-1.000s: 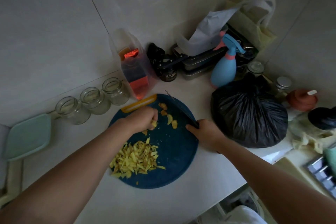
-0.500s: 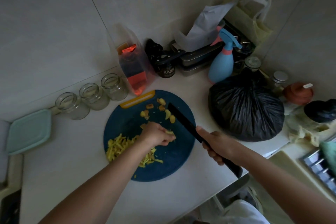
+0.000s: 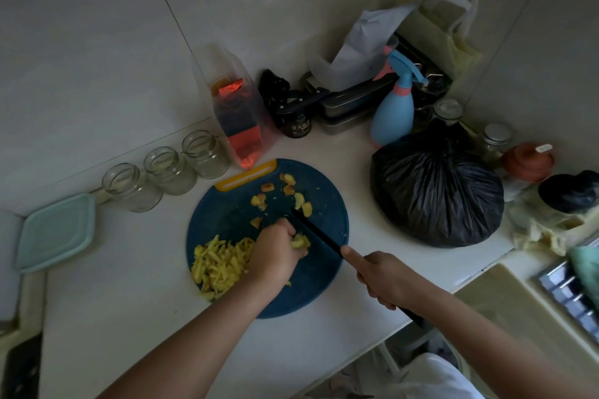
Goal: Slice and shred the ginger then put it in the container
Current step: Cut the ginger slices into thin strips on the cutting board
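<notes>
A round blue cutting board (image 3: 311, 288) with a yellow handle lies on the white counter. A pile of yellow ginger shreds (image 3: 218, 264) sits on its left part, and several ginger slices (image 3: 293, 196) lie scattered near its far edge. My left hand (image 3: 275, 253) presses a small stack of ginger slices (image 3: 300, 241) onto the board's middle. My right hand (image 3: 379, 278) grips a black knife (image 3: 316, 230), its blade lying right beside that stack. A teal lidded container (image 3: 55, 232) rests at the far left.
Three open glass jars (image 3: 165, 170) line the wall behind the board. A clear bag with red contents (image 3: 240, 121), a dark jar, metal tins, a blue spray bottle (image 3: 393, 110) and a black plastic bag (image 3: 434, 191) crowd the back right. The counter edge runs close below the board.
My left hand carried slices from the far part of the board to its middle. My right hand drew back and brought the knife blade in beside them.
</notes>
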